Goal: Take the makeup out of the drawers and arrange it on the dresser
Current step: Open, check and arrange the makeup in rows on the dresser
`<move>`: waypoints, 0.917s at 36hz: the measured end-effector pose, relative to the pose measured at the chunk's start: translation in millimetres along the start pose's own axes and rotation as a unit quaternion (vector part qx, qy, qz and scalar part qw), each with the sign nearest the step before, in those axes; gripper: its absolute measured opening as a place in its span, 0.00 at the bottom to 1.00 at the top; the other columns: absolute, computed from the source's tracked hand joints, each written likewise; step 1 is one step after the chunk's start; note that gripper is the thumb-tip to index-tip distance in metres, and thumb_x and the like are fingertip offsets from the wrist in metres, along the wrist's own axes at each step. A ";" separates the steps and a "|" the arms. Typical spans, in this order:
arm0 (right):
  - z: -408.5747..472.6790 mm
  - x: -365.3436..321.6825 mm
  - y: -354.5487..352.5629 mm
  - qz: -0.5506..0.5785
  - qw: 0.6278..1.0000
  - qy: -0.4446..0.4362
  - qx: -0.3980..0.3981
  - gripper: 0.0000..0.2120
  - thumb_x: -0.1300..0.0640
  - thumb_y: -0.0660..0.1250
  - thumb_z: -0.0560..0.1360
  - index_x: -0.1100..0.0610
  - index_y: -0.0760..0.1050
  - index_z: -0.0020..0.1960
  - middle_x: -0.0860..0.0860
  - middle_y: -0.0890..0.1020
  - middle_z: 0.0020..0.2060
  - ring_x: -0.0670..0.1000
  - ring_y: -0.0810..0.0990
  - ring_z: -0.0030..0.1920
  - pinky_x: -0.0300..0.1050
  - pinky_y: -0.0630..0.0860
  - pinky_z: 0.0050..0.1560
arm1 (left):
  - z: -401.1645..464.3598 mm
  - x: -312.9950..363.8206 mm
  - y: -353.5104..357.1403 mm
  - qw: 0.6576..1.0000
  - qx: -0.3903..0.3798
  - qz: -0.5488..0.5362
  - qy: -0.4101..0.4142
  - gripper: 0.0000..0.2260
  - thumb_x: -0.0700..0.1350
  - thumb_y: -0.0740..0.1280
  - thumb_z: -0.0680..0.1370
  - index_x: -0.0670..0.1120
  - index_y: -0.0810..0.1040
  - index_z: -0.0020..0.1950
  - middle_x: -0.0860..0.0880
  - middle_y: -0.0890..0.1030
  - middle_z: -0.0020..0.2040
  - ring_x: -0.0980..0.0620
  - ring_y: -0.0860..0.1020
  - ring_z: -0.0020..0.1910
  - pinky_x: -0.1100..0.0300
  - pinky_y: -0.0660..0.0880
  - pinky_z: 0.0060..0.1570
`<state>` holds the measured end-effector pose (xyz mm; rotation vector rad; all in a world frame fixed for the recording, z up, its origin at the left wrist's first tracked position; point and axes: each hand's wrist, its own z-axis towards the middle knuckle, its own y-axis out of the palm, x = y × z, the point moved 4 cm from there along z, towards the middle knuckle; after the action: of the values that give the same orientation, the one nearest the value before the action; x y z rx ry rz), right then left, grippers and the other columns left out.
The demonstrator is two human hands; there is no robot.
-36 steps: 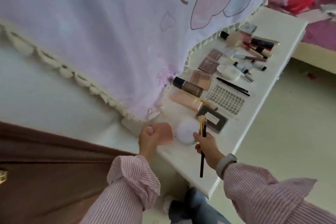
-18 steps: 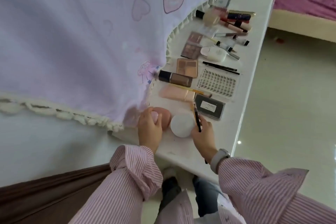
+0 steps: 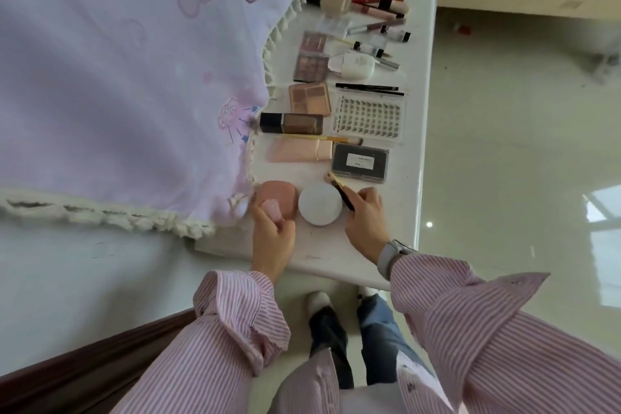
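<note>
Left hand (image 3: 273, 235) gripped the rounded pink compact (image 3: 277, 197) on the white dresser top (image 3: 412, 178); right hand (image 3: 364, 220) pinched a black-handled makeup brush (image 3: 340, 190) beside the round white compact (image 3: 320, 205).

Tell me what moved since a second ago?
The left hand set the pink compact down flat on the dresser, beside the white round compact. The right hand tipped its brush low and leftward. Both grips stayed on. The laid-out makeup rows did not move.

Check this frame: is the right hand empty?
No, the right hand grips a black-handled makeup brush, its bristles angled over the white round compact.
</note>
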<state>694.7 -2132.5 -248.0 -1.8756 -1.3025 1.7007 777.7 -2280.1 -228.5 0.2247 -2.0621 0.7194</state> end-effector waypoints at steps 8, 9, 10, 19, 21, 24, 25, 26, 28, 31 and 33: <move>8.5 -3.9 -5.8 -0.020 0.996 -0.055 -0.061 0.27 0.63 0.56 0.77 0.49 0.57 0.74 0.55 0.72 0.65 0.57 0.66 0.65 0.50 0.64 0.66 | -7.0 5.3 -8.3 0.996 -0.051 -0.063 0.040 0.18 0.37 0.64 0.77 0.50 0.69 0.64 0.50 0.76 0.46 0.54 0.76 0.39 0.61 0.79 0.38; 5.2 -3.2 -7.9 -0.004 0.996 -0.051 -0.071 0.28 0.63 0.55 0.77 0.49 0.55 0.74 0.56 0.71 0.66 0.57 0.66 0.66 0.51 0.63 0.67 | -8.0 6.7 -9.4 0.995 -0.047 -0.075 0.038 0.14 0.37 0.65 0.77 0.50 0.71 0.61 0.49 0.77 0.44 0.54 0.76 0.38 0.62 0.78 0.36; 2.2 -2.8 -10.3 0.019 0.996 -0.042 -0.076 0.28 0.63 0.55 0.77 0.50 0.55 0.75 0.57 0.70 0.67 0.57 0.66 0.67 0.51 0.62 0.68 | -9.0 7.7 -10.5 0.994 -0.042 -0.092 0.034 0.12 0.37 0.65 0.76 0.50 0.72 0.56 0.48 0.78 0.43 0.54 0.77 0.37 0.62 0.77 0.35; -20.4 -18.9 -27.7 0.223 0.969 0.015 -0.106 0.13 0.50 0.57 0.79 0.53 0.73 0.59 0.52 0.80 0.45 0.51 0.78 0.45 0.40 0.74 0.45 | -16.5 23.9 1.5 0.986 -0.144 -0.058 0.069 0.12 0.35 0.70 0.72 0.49 0.76 0.51 0.49 0.80 0.47 0.57 0.79 0.43 0.65 0.77 0.37; -24.6 -23.5 -26.3 0.218 0.965 0.013 -0.148 0.13 0.47 0.56 0.79 0.55 0.74 0.53 0.51 0.80 0.37 0.49 0.77 0.37 0.42 0.74 0.41 | -18.6 26.4 6.1 0.984 -0.154 -0.043 0.077 0.12 0.36 0.71 0.72 0.50 0.76 0.50 0.50 0.80 0.46 0.56 0.79 0.43 0.64 0.78 0.40; -28.6 -22.2 -28.9 0.250 0.957 0.038 -0.141 0.14 0.48 0.58 0.78 0.57 0.74 0.46 0.50 0.76 0.30 0.47 0.72 0.30 0.40 0.70 0.36 | -20.3 27.8 12.9 0.984 -0.155 -0.018 0.089 0.13 0.37 0.73 0.70 0.53 0.75 0.48 0.51 0.81 0.46 0.55 0.80 0.46 0.62 0.78 0.47; -29.4 -20.3 -30.8 0.261 0.955 0.050 -0.132 0.14 0.48 0.59 0.78 0.58 0.74 0.46 0.50 0.76 0.30 0.46 0.71 0.30 0.40 0.69 0.34 | -20.7 28.0 15.2 0.983 -0.156 -0.015 0.093 0.13 0.38 0.73 0.70 0.53 0.75 0.47 0.51 0.81 0.46 0.54 0.80 0.47 0.61 0.77 0.48; -30.0 -18.1 -32.9 0.262 0.955 0.059 -0.124 0.13 0.48 0.59 0.78 0.58 0.73 0.45 0.50 0.75 0.30 0.46 0.70 0.29 0.38 0.68 0.33 | -21.3 28.5 17.3 0.983 -0.158 -0.015 0.094 0.13 0.38 0.73 0.69 0.53 0.76 0.47 0.51 0.82 0.46 0.53 0.80 0.47 0.60 0.77 0.49; -31.2 -14.1 -37.2 0.259 0.957 0.064 -0.111 0.12 0.49 0.59 0.78 0.57 0.71 0.44 0.49 0.75 0.30 0.45 0.70 0.29 0.36 0.67 0.31 | -21.1 29.1 21.9 0.983 -0.161 -0.015 0.089 0.12 0.39 0.73 0.69 0.53 0.77 0.46 0.50 0.82 0.46 0.53 0.80 0.47 0.59 0.77 0.49; -35.2 -8.1 -41.0 0.258 0.959 0.055 -0.099 0.11 0.52 0.57 0.79 0.57 0.69 0.43 0.48 0.74 0.31 0.45 0.69 0.29 0.34 0.65 0.30 | -21.9 33.4 29.6 0.981 -0.177 -0.012 0.080 0.10 0.38 0.73 0.70 0.48 0.78 0.48 0.51 0.82 0.43 0.56 0.80 0.42 0.65 0.77 0.44; -38.8 -3.2 -43.5 0.258 0.962 0.048 -0.081 0.09 0.53 0.57 0.80 0.56 0.68 0.43 0.47 0.74 0.31 0.45 0.69 0.30 0.33 0.66 0.30 | -21.3 36.0 35.8 0.978 -0.193 -0.005 0.076 0.09 0.39 0.73 0.71 0.47 0.78 0.49 0.50 0.82 0.41 0.58 0.80 0.37 0.67 0.77 0.41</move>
<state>712.0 -2097.7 -204.3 -2.5301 -0.9930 1.7371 757.4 -2234.7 -204.8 -0.0388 -2.0047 0.3076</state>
